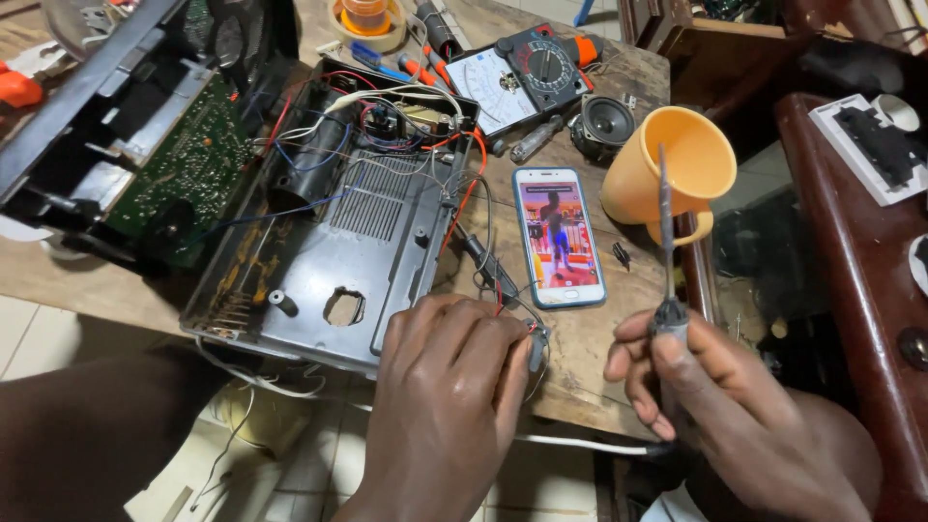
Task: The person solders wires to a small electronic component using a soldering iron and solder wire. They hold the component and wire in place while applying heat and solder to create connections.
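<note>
The left hand (449, 372) rests on the table (590, 372) edge, its grip pinching thin wires (503, 290) beside the open grey case (333, 251). The right hand (710, 387) has its grip pressed around a soldering iron (666, 242), tip pointing up. A phone (558, 235) lies between them, near an orange cup (667, 169).

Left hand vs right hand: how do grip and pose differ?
The left hand lies knuckles-up at the table edge, fingers curled on a small part among the thin wires; the right hand is off the table, pinching a soldering iron upright, tip up. Left sits against the open grey case; right is near the orange cup. Both are bare.
</note>
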